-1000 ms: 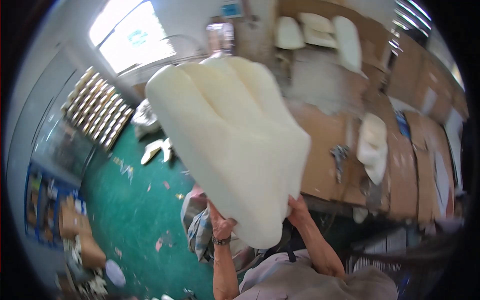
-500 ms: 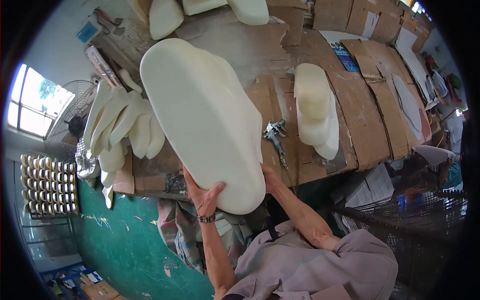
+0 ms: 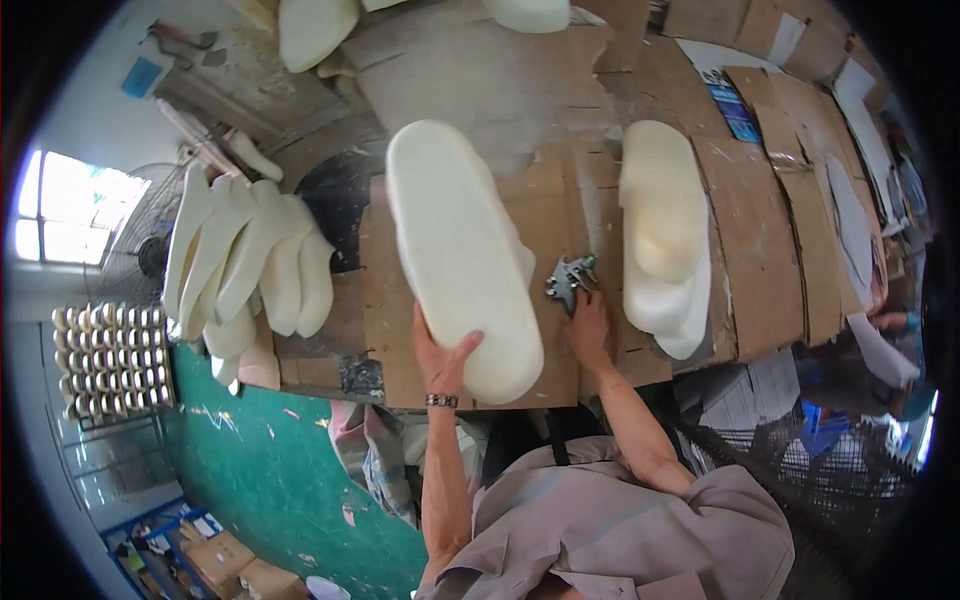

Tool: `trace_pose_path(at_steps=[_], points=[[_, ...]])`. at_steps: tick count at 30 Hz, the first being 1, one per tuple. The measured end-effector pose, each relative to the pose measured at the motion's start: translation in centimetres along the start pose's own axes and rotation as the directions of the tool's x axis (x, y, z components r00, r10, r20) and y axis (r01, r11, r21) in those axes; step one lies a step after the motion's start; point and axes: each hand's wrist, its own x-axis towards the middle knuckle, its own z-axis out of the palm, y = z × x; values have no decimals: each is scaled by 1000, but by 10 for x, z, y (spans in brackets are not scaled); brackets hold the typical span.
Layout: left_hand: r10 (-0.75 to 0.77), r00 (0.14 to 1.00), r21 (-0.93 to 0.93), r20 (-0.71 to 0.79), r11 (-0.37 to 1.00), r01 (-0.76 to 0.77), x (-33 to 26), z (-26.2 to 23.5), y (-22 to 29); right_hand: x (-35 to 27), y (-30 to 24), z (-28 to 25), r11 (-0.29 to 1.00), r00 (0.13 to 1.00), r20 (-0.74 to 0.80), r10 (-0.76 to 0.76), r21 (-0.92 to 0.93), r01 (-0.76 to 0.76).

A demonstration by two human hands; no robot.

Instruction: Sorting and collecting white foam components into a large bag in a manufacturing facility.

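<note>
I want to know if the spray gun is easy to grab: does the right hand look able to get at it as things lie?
Probably yes: the right hand already rests at the spray gun, with bare cardboard around it.

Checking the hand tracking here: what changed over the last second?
The big foam pad went from held up in both hands to lying flat on the cardboard-covered bench. The right hand let go of it and moved to the metal spray gun. The left hand still grips the pad's near end. The stacked foam pads at right lie unmoved.
</note>
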Motion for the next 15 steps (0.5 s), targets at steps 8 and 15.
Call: trace_pose_path(at_steps=[8,15], points=[[83,995,339,-49,939,-62,-1,-7,2,5,27,-7,982,991,-79,109,165,-95],[27,999,390,18,920,-32,-26,-40,-1,-102,-40,-100,823,942,-111,318,526,-216]])
